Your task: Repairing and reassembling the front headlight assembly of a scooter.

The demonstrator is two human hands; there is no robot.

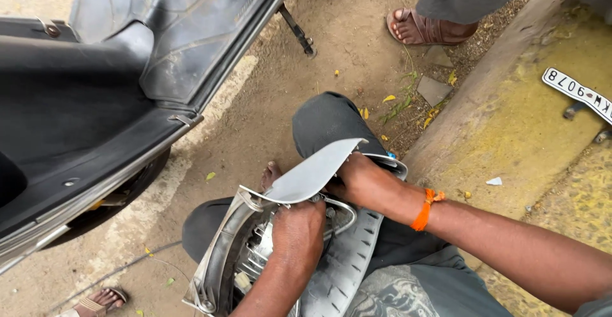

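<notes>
While the person squats on the dirt beside a scooter [95,87], both hands work on a headlight unit [255,259] resting across the lap and knees. The left hand [298,231] is curled over the top of the unit, fingers bent down into it just under a grey panel [312,171]; its fingertips are hidden inside, so what they pinch cannot be told. The right hand [357,180] is closed on the far edge of the panel, where the panel meets the unit's rim, and the panel covers most of its fingers. An orange thread [424,207] circles the right wrist. The unit's lower end is cut off by the frame's bottom edge, and its inner parts are hard to make out beyond shiny ribbed reflectors. To the right runs a yellowed kerb [510,125] with a number plate [577,94] lying on it, partly cut off. Another person's sandalled foot [424,29] stands near the top, and another foot [99,301] shows at lower left.
</notes>
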